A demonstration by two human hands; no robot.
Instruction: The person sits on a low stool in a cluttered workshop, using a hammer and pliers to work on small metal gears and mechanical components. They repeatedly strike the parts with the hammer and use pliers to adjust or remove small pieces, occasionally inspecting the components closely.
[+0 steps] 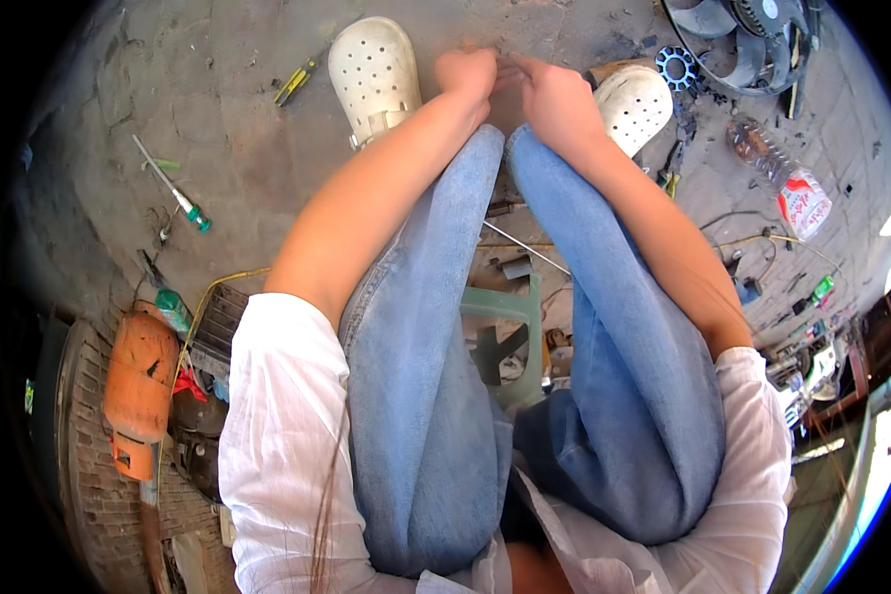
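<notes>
Beyond my knees, my left hand point(467, 75) and my right hand point(556, 97) meet, fingertips close together. The left one has its fingers curled in. On the right one the forefinger reaches toward the left, and the other fingers are bent. Whatever lies between the fingers is hidden or too small to make out. Pale perforated clogs stand on either side of the hands: a left clog point(373, 74) and a right clog point(634, 107). Beside the left clog lies a yellow-handled tool point(295, 82).
A black fan-like part point(752, 45) and a dark slotted ring point(676, 67) lie far right, above a clear plastic bottle point(780, 173). At left are a green-handled screwdriver point(173, 186) and an orange gas cylinder point(141, 371). A green stool point(505, 304) shows between my legs.
</notes>
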